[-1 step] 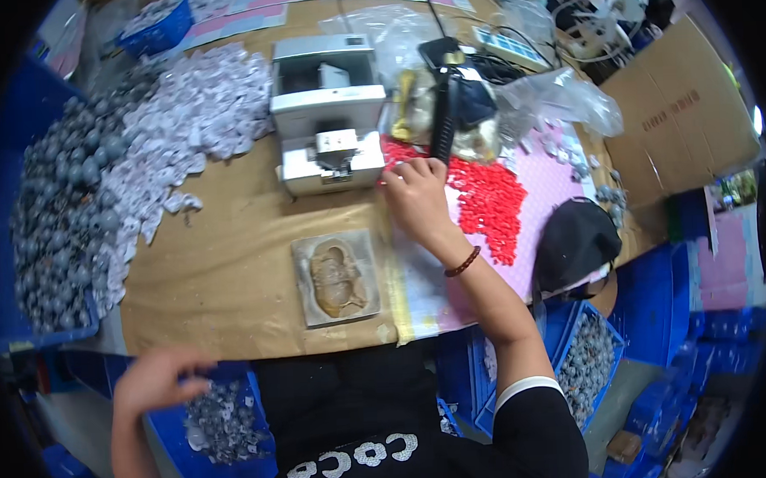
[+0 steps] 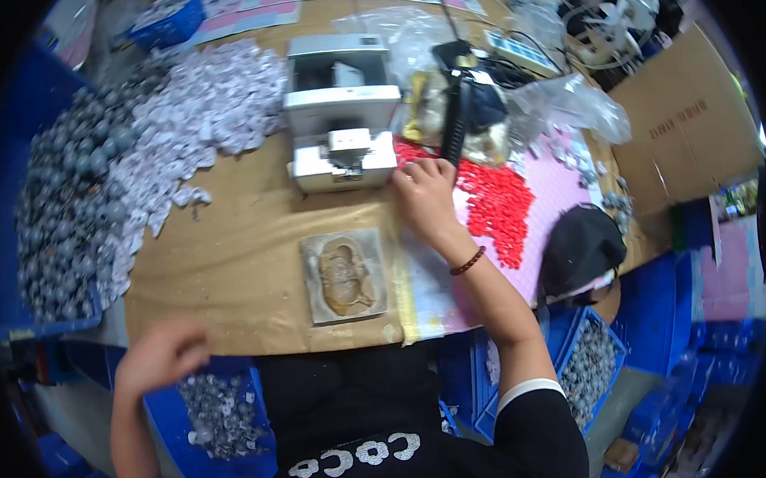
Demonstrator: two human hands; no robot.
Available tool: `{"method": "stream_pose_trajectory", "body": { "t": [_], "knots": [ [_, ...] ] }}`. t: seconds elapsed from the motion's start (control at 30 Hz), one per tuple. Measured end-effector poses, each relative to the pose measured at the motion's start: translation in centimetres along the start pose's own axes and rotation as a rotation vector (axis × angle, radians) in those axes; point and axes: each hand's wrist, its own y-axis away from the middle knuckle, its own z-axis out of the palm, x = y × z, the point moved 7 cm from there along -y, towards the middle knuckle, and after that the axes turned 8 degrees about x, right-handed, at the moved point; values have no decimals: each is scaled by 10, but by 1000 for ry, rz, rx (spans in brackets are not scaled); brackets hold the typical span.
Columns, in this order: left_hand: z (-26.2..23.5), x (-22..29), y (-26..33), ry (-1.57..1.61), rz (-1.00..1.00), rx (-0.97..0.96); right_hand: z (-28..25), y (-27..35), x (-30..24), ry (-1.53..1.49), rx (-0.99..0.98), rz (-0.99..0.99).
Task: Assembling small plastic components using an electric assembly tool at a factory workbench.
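I note my right hand (image 2: 426,194), grip loose and empty, at the red pieces (image 2: 501,208) at two o'clock: light, rigid, pinch individually; left hand (image 2: 162,355) grip indeterminate.

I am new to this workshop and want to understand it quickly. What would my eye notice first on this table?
First, the heap of red pieces on the pink mat, just right of the right hand, which rests beside the small grey machine at the middle of the table. On the left lies a wide pile of grey and white parts. The left hand hovers over a blue bin below the table edge.
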Motion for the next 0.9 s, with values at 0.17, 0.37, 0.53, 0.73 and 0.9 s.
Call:
{"method": "stream_pose_trajectory", "body": {
  "t": [0.17, 0.37, 0.53, 0.73, 0.9],
  "knots": [
    [-60, -32, -104, -152, 138, 869, 15, 4, 5, 13, -51, 21],
    [-58, -77, -168, -256, 17, 911, 22, 7, -1, -3, -106, -19],
    [-28, -42, -141, 167, -63, 829, 18, 10, -1, 1, -133, -51],
    [24, 82, -120, 480, 428, 631, 16, 10, 0, -10, -131, -71],
    [53, 117, -144, 208, 567, 769, 4, 3, 2, -205, -81, 31]
  ]
}}
